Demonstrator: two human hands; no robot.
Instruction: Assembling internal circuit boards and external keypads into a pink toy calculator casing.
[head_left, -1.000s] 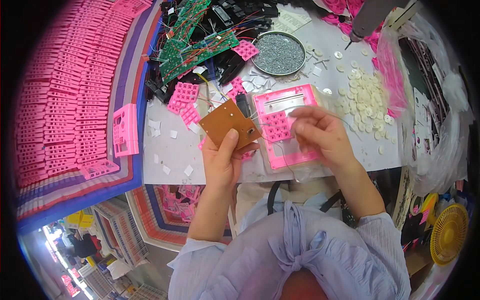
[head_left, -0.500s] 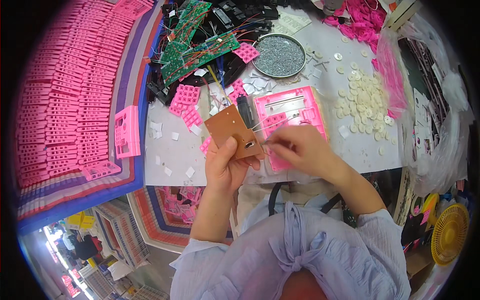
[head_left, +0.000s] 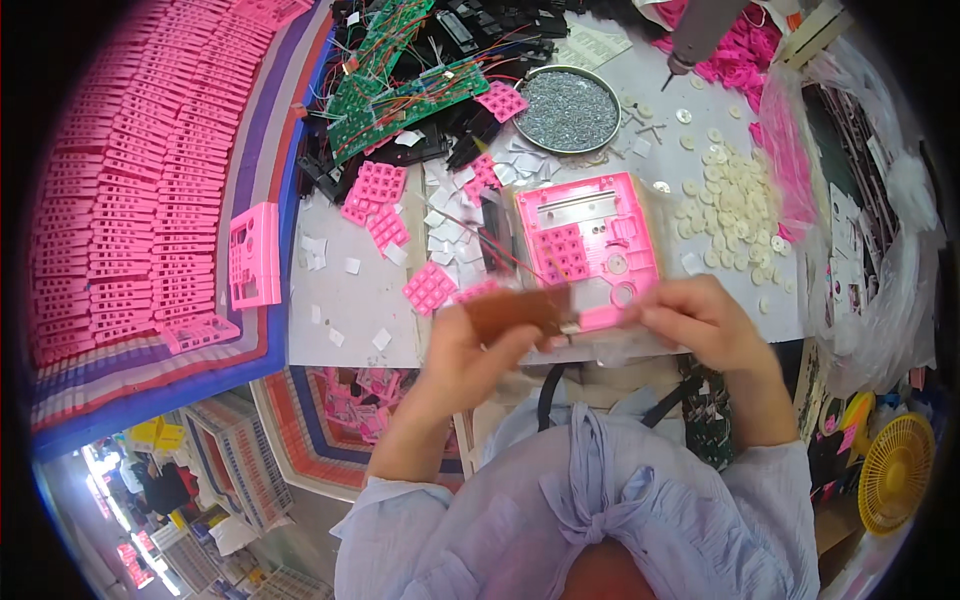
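Note:
My left hand (head_left: 462, 358) is closed around a brown circuit board (head_left: 522, 312), tilted and smeared by motion above the table's near edge. Thin wires (head_left: 512, 258) run from the board toward a black part (head_left: 496, 228) behind it. An open pink plastic casing (head_left: 642, 225) lies just beyond, with a pink keypad (head_left: 562, 252) and a metal strip inside. At the casing's near right corner, my right hand (head_left: 700, 320) has its fingertips pinched together. Whatever they hold, if anything, is too blurred to make out.
Stacked pink casings (head_left: 150, 180) fill a lined crate at left. Green circuit boards (head_left: 400, 115) with wires lie at the back, beside a round dish (head_left: 567, 151) of screws. White discs (head_left: 735, 200) are heaped at right. A screwdriver (head_left: 692, 45) hangs over the far right.
The board has tipped from facing up to nearly edge-on and shifted right, nearer to me. My right hand has moved right, away from the board, uncovering the casing's inside. The screwdriver hangs further into view.

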